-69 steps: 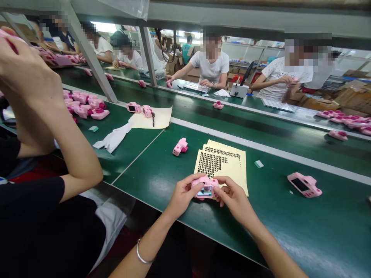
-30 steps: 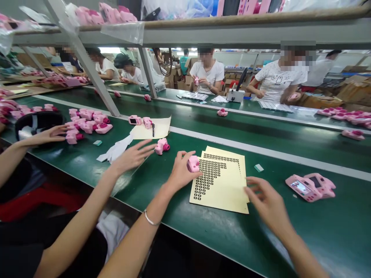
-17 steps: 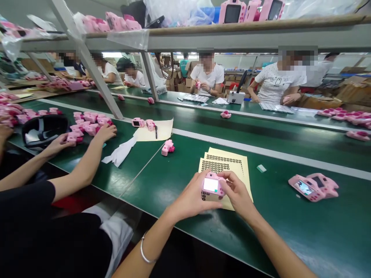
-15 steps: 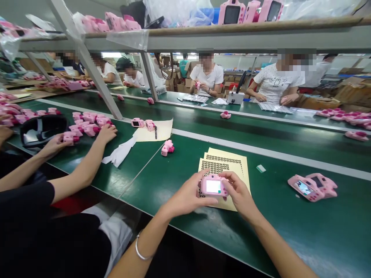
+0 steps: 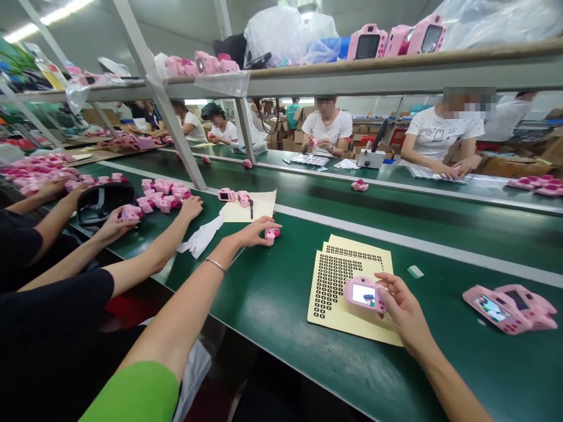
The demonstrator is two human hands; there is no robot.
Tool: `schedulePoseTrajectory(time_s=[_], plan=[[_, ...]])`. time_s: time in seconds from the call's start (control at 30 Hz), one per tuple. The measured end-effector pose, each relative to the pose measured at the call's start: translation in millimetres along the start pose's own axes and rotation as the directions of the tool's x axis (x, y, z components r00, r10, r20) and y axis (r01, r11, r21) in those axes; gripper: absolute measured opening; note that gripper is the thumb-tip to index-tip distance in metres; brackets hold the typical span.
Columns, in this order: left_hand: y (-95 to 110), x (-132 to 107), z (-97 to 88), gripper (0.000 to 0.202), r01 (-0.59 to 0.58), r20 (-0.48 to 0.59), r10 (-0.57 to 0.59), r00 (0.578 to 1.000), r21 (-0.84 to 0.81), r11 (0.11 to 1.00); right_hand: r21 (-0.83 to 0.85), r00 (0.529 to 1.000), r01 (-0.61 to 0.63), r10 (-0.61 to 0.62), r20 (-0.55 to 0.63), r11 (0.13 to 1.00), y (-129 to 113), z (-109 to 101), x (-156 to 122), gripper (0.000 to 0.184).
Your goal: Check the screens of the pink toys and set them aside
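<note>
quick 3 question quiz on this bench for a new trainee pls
1. True or false: the right hand holds a camera with a dark screen.
2. The left hand touches: A the sheets; B a second camera; C the right hand.
3. Fill in: right of the sheets lie ___ more cameras, side by side.

Key: 1 false, the screen is lit; 2 B; 3 two.

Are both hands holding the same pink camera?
No, the right hand alone holds the lit camera, while the left hand touches a second camera farther left.
</note>
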State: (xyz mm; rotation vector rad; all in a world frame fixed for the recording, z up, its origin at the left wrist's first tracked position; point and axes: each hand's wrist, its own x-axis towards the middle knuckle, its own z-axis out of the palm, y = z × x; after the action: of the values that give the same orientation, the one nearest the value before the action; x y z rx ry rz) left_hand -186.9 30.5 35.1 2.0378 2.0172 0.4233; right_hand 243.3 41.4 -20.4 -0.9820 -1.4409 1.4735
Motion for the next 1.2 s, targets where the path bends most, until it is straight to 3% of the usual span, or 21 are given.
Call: schedulePoseTrajectory(time_s=[0.1,0.2,0.47,0.57,0.77,0.93,1.07,1.2], plan=[[20,-5,22.0,0.061,0.083,-0.103,-0.081,0.991,0.016,0.996,0.01,1.0,-0.017,0.017,-0.014,1.0,1,-2,1,0.054],[42,-16,39.5,0.059,0.115,-0.123,-0.117,0.985,-0.027,0.993,0.01,0.999,-0.022,0.023,-0.023,1.0,2,-5,2,0.054],[77,-40,53.0,0.045,-0.046,-0.017,0.043,0.999,-0.217,0.975,0.031,1.0,0.002,-0.002,-0.012,1.0,4,-11,3,0.053],[89,-47,58.2,0.046,-0.033,-0.061,0.006,0.998,-0.449,0.893,0.04,1.0,0.02,-0.02,-0.004,0.999,4,-16,4,0.052],[137,-63,74.1,0.04,0.05,-0.172,-0.242,0.955,-0.71,0.702,0.037,0.999,0.018,-0.019,0.028,0.999,6,-24,5,0.05],[182,-67,89.8,0.037,0.098,-0.018,-0.194,0.981,-0.814,0.573,0.044,0.998,0.026,-0.028,0.048,0.999,11,-28,9,0.05],[199,-58,98.4,0.03,0.118,0.078,-0.09,0.993,-0.777,0.619,0.05,0.995,0.024,-0.029,0.095,0.998,14,-29,11,0.047],[200,-51,104.1,0.028,0.137,0.129,-0.058,0.99,-0.768,0.626,0.039,0.995,0.014,-0.018,0.098,0.999,14,-27,8,0.046]])
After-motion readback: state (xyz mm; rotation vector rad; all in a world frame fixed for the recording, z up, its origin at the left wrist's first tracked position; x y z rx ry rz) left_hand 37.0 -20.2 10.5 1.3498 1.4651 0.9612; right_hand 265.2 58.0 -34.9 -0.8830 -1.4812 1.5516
